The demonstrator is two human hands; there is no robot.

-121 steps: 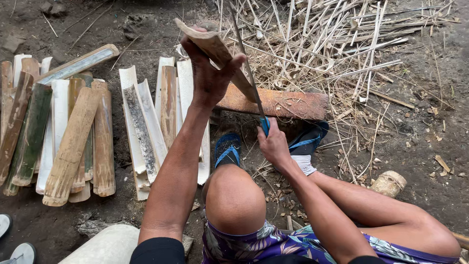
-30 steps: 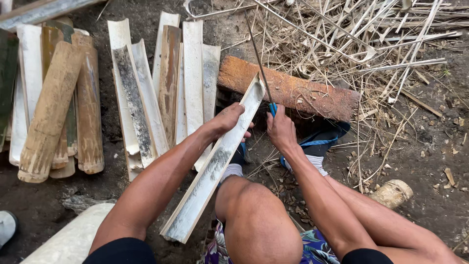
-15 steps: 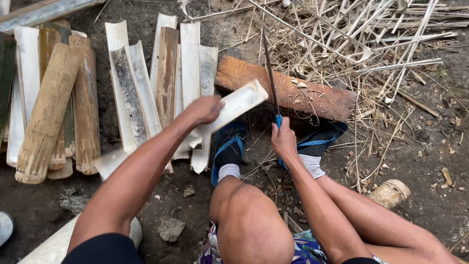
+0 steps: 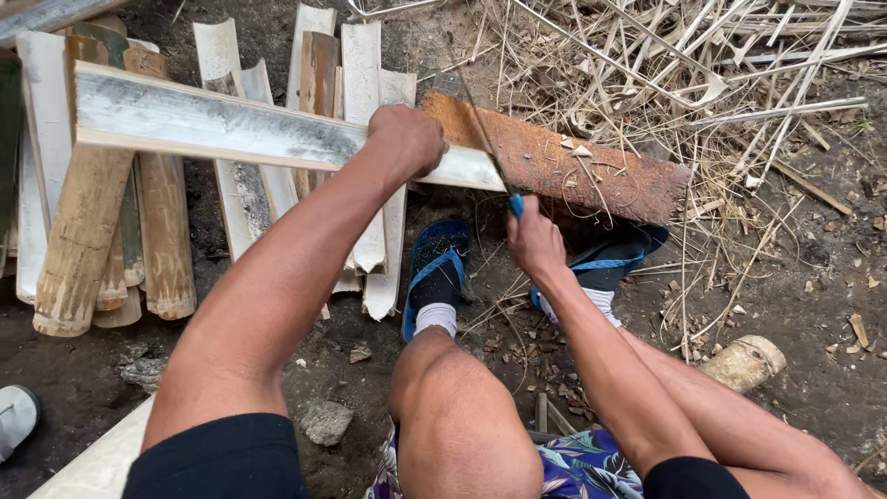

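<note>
Bamboo slat (image 4: 222,125) — held level above the stacked slats (image 4: 92,240), its right end meeting the log (image 4: 591,171). Left hand (image 4: 407,139) closed around the slat; right hand (image 4: 531,242) — fist tight on a blue-handled knife (image 4: 490,152), blade up.

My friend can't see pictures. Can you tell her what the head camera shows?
Seen from above, a seated person's left hand holds a long split bamboo slat sideways across a reddish wooden block, while the right hand grips a blue-handled knife against it. More bamboo slats lie on the dirt beyond blue sandals.
</note>
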